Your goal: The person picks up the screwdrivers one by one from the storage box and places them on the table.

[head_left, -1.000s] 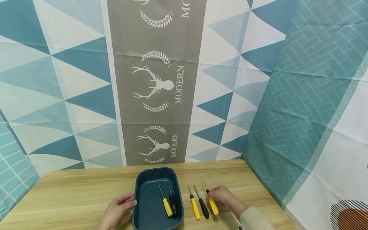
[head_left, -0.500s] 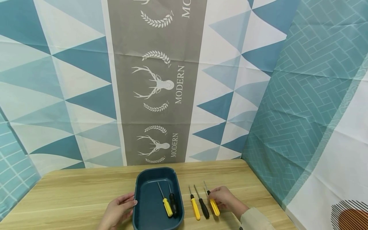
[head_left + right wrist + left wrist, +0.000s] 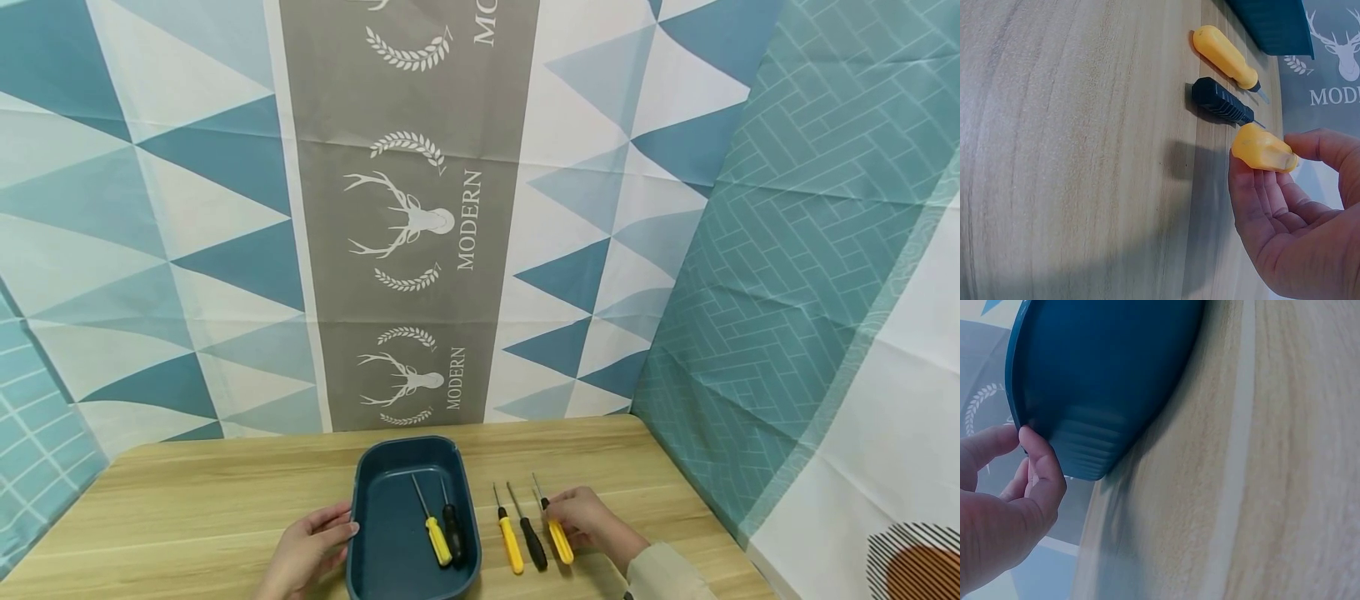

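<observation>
One screwdriver [image 3: 1264,150] in right hand [image 3: 1300,231].

Counter [image 3: 187,500]: broad free stretch left of the left hand [image 3: 303,550]; narrower free strip behind the tray [image 3: 386,533]; further room right of the right hand [image 3: 588,517], bounded by the side cloth [image 3: 720,367]. Tray: left half of floor open from above, walls all round; right half occupied by a pale-yellow screwdriver [image 3: 437,540] and black screwdriver [image 3: 452,533]; left wall obstructed by the left hand's grip. Lane, slim: tray's right wall to amber screwdriver [image 3: 510,542]. Gaps, tight: amber screwdriver, black-handled driver [image 3: 533,543], held screwdriver [image 3: 559,540].
</observation>
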`<act>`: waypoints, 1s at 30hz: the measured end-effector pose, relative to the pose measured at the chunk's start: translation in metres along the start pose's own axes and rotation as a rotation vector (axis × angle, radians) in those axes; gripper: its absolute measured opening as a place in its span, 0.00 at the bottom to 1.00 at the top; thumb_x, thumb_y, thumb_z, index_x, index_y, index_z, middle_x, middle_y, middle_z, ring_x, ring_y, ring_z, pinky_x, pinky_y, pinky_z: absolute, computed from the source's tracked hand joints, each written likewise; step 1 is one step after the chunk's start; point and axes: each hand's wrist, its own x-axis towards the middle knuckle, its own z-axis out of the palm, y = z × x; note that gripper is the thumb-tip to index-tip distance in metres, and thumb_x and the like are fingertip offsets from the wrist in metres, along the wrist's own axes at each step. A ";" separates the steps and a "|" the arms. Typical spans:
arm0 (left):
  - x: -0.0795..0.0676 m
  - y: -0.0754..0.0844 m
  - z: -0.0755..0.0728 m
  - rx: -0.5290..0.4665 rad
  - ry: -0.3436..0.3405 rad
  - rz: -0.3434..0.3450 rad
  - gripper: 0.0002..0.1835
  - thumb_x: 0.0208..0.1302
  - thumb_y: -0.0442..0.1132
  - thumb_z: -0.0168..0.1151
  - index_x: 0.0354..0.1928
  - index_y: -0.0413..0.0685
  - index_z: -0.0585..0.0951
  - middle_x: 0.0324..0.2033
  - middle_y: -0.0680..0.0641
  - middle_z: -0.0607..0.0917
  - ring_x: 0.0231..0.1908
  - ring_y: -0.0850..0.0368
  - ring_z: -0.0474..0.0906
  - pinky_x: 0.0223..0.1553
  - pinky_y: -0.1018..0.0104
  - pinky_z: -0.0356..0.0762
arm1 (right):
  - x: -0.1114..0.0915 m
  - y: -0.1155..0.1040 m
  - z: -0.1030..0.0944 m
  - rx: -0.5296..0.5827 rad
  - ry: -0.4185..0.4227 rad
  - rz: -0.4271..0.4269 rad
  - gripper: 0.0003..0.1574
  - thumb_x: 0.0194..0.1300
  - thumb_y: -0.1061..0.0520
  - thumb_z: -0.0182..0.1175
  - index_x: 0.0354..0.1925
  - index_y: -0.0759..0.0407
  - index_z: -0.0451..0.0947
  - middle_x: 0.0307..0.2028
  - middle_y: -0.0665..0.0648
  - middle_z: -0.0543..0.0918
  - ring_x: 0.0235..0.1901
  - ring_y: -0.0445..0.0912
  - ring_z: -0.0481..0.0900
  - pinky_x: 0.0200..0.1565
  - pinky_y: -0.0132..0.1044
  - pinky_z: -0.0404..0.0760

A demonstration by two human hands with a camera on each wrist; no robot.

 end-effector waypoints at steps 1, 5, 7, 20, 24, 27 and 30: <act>0.000 0.000 0.000 0.000 0.000 0.001 0.30 0.57 0.34 0.65 0.61 0.30 0.68 0.46 0.41 0.80 0.36 0.57 0.78 0.33 0.64 0.79 | 0.000 0.000 0.000 0.000 0.001 0.001 0.20 0.54 0.59 0.60 0.45 0.69 0.75 0.29 0.56 0.77 0.27 0.44 0.75 0.30 0.38 0.80; 0.000 0.001 0.000 0.002 0.001 0.003 0.30 0.57 0.34 0.65 0.60 0.30 0.68 0.46 0.41 0.80 0.36 0.57 0.78 0.33 0.64 0.79 | 0.001 0.001 0.000 0.005 0.004 0.001 0.20 0.54 0.59 0.61 0.45 0.69 0.75 0.29 0.56 0.77 0.27 0.44 0.74 0.30 0.38 0.80; -0.001 0.001 0.000 0.003 0.001 0.003 0.30 0.57 0.34 0.65 0.60 0.30 0.68 0.45 0.41 0.81 0.36 0.57 0.78 0.33 0.63 0.79 | 0.002 0.001 0.000 0.005 0.007 0.001 0.20 0.54 0.59 0.61 0.45 0.69 0.75 0.29 0.56 0.77 0.27 0.44 0.74 0.30 0.38 0.80; -0.002 0.002 0.001 -0.005 0.002 0.011 0.30 0.56 0.33 0.64 0.60 0.29 0.68 0.43 0.43 0.81 0.36 0.57 0.78 0.33 0.64 0.79 | 0.007 0.006 0.002 -0.004 0.010 -0.014 0.21 0.54 0.59 0.60 0.45 0.70 0.75 0.29 0.57 0.78 0.27 0.44 0.75 0.31 0.39 0.81; -0.001 0.002 0.000 -0.001 0.007 0.007 0.30 0.56 0.32 0.65 0.60 0.29 0.68 0.42 0.43 0.81 0.36 0.57 0.78 0.34 0.64 0.79 | 0.008 0.005 0.002 0.021 -0.003 -0.005 0.20 0.55 0.59 0.61 0.45 0.70 0.75 0.30 0.56 0.78 0.27 0.44 0.75 0.31 0.38 0.80; 0.000 0.002 0.000 0.004 0.007 0.001 0.30 0.56 0.33 0.65 0.60 0.29 0.68 0.43 0.42 0.81 0.36 0.57 0.78 0.35 0.62 0.79 | 0.008 0.004 0.002 0.028 -0.010 -0.005 0.21 0.55 0.59 0.62 0.45 0.70 0.75 0.30 0.57 0.78 0.28 0.44 0.76 0.31 0.38 0.80; 0.000 0.002 0.000 0.011 0.005 0.000 0.30 0.56 0.34 0.65 0.60 0.29 0.68 0.45 0.41 0.81 0.36 0.56 0.78 0.35 0.62 0.79 | 0.009 0.004 0.003 0.030 -0.020 -0.008 0.21 0.55 0.59 0.61 0.46 0.71 0.74 0.29 0.57 0.78 0.27 0.45 0.76 0.31 0.39 0.81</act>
